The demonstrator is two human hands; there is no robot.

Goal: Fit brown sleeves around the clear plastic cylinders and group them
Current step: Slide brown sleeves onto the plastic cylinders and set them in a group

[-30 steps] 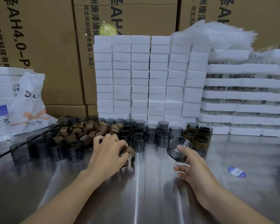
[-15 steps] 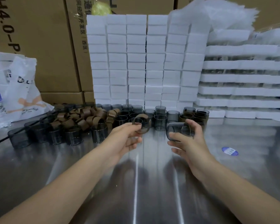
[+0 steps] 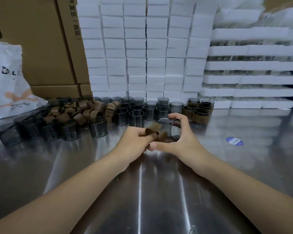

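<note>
Both forearms reach over the steel worktop. The two grips meet just above it.

Left grip: clenched on a brown sleeve, pinched between thumb and fingers. The band is bent and partly hidden by the fingers.

Right grip: grasping a clear plastic cylinder, thumb below and fingers curled over the top. The cylinder lies on its side, clear of the worktop, its dark-rimmed open end turned toward the right palm. The sleeve sits against the end of the cylinder nearest the left grip. Whether it has passed over the wall cannot be told.

Beyond the left grip and to its left lies a loose heap of sleeves. A row of bare cylinders stands upright on the near side of that heap.

Straight beyond both grips, a cluster of unsleeved cylinders stands upright, packed close.

Just beyond the right grip and slightly to its right stands a small group of sleeved cylinders, upright and touching one another.

Well to the right of the right grip, a blue sticker lies flat on the worktop.

Behind all of these stands a wall of white foam blocks. Stacked foam trays are further right. Cardboard cartons and a white plastic bag are far to the left of the left grip.
</note>
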